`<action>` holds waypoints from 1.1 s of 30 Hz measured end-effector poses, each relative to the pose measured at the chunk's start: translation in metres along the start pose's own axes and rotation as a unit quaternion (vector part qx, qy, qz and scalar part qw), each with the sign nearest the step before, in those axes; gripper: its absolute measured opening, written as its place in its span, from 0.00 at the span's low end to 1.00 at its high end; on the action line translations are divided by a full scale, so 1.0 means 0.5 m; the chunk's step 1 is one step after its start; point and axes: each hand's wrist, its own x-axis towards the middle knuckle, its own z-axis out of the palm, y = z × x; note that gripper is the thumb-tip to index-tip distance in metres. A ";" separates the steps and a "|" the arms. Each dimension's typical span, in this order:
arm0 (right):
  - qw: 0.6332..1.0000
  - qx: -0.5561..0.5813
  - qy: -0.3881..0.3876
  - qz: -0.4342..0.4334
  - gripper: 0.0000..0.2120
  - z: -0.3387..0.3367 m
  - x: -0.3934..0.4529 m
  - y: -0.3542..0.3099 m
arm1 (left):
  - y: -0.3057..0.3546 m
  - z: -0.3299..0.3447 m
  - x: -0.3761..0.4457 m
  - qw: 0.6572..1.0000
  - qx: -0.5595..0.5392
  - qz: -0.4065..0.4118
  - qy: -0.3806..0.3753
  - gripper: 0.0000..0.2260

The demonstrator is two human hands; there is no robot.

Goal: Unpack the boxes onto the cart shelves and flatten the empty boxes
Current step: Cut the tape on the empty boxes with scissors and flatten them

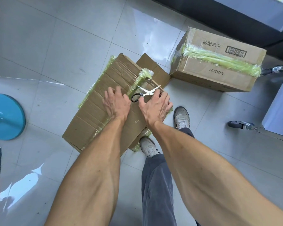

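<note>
A flattened cardboard box with green tape along its edges lies on the tiled floor in front of my feet. My left hand rests on it, palm down with fingers spread. On the box lies a pair of scissors with black handles and open blades. My right hand is over the scissors, its fingers curled round one handle while the other loop shows beside the thumb. A second cardboard box, sealed with green tape, stands to the right beyond them.
The cart's wheels and pale body are at the right edge. A blue round stand base sits on the floor at the left. A dark wall base runs along the top right. My shoes stand beside the flattened box.
</note>
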 end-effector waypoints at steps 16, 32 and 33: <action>0.998 -0.055 0.019 -0.012 0.20 0.018 0.008 0.016 | -0.026 0.015 0.086 0.991 0.047 -0.028 -0.121 0.56; 0.989 -0.065 -0.100 -0.083 0.16 -0.019 0.072 -0.027 | -0.031 0.032 0.064 0.997 -0.003 -0.049 -0.061 0.47; 0.989 -0.045 -0.114 -0.076 0.14 -0.020 0.068 -0.021 | -0.029 0.031 0.063 0.997 -0.007 -0.051 -0.062 0.46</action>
